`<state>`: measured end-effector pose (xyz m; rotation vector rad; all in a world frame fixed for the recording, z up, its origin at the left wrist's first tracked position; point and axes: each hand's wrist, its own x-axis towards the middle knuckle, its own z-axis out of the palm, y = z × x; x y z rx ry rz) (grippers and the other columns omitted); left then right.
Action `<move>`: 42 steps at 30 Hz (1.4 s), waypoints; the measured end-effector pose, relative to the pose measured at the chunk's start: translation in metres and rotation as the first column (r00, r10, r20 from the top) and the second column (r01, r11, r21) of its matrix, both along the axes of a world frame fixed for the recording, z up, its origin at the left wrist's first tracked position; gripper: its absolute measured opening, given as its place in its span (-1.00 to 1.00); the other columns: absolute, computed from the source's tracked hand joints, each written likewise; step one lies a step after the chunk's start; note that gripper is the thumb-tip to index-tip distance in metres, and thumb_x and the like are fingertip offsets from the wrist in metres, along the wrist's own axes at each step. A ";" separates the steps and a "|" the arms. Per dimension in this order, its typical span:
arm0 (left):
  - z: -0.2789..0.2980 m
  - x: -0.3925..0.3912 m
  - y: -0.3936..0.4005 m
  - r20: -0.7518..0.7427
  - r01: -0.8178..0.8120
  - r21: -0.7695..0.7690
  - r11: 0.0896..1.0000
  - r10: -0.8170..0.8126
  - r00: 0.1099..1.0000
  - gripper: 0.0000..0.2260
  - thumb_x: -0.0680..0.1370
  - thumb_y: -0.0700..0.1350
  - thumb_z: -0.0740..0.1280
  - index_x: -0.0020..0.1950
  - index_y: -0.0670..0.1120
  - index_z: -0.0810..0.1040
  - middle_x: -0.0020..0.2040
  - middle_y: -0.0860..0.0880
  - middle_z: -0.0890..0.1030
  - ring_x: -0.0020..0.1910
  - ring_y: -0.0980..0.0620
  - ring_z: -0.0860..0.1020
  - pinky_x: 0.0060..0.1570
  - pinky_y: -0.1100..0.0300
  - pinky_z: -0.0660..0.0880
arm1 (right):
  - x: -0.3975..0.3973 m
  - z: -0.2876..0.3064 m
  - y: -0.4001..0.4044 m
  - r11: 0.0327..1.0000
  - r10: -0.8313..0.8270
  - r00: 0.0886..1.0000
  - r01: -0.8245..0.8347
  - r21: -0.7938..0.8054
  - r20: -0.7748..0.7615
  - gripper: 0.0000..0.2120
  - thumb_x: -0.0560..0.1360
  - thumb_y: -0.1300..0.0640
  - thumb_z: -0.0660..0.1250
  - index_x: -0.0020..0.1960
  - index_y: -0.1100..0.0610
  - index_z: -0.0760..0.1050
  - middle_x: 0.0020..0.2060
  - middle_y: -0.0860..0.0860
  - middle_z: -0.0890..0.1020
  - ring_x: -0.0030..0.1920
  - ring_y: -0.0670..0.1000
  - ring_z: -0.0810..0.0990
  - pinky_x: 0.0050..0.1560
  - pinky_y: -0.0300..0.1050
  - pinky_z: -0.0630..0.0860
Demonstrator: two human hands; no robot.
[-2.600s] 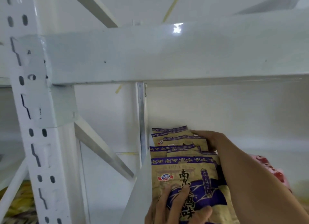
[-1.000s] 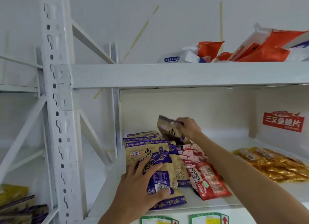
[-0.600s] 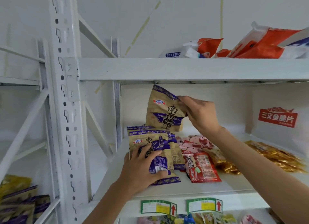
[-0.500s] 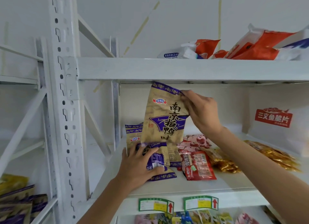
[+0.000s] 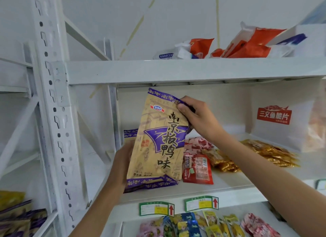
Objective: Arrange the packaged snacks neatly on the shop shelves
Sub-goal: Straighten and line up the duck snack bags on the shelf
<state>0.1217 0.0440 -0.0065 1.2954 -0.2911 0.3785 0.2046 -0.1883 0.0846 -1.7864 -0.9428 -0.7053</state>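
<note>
- While one tan-and-purple snack bag (image 5: 157,139) stands upright over the middle shelf (image 5: 194,189), the right hand (image 5: 197,116) pinches its top corner.
- Left hand (image 5: 123,164) is behind its lower edge; I cannot tell its grip.
- Behind: one red packet (image 5: 198,168), two orange bags (image 5: 247,42) above.

Two hands; one raised tan-and-purple snack packet (image 5: 158,141); two green-bordered paper price labels (image 5: 156,209) (on the shelf's front edge); one white printed box (image 5: 282,116).

packet (image 5: 158,139): lifted off stack, now upright | right hand (image 5: 197,116): pinches top corner | left hand (image 5: 123,166): moved to its edge
</note>
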 end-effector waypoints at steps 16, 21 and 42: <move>-0.025 -0.002 0.000 -0.060 -0.168 0.166 0.972 0.180 0.982 -0.64 0.53 0.08 0.51 0.22 -0.12 0.65 0.08 -0.13 0.76 0.07 -0.15 0.73 0.18 -0.20 0.61 | -0.054 -0.135 0.027 0.945 0.327 0.781 -0.256 0.204 -0.532 -0.66 0.64 -0.07 0.36 0.31 0.11 0.55 0.08 0.09 0.75 0.01 0.18 0.77 0.12 0.29 0.67; -0.046 0.001 -0.002 -0.208 0.012 0.261 0.965 0.044 0.977 -0.62 0.53 0.06 0.48 0.31 -0.02 0.59 0.16 -0.03 0.74 0.12 -0.03 0.72 0.12 -0.03 0.62 | -0.044 -0.142 0.019 0.946 0.312 0.763 -0.192 0.261 -0.566 -0.72 0.64 0.00 0.36 0.28 0.12 0.51 0.02 0.12 0.76 -0.09 0.28 0.76 -0.03 0.31 0.70; -0.053 0.007 0.004 -0.220 0.086 0.313 0.946 -0.016 0.975 -0.62 0.49 -0.13 0.46 0.30 -0.14 0.58 0.05 -0.23 0.75 -0.03 -0.25 0.74 -0.17 0.11 0.69 | -0.035 -0.142 0.012 0.879 0.473 0.596 -0.276 0.388 -0.649 -0.60 0.59 0.07 0.48 0.36 0.12 0.46 0.11 0.14 0.74 0.00 0.22 0.74 -0.12 -0.07 0.64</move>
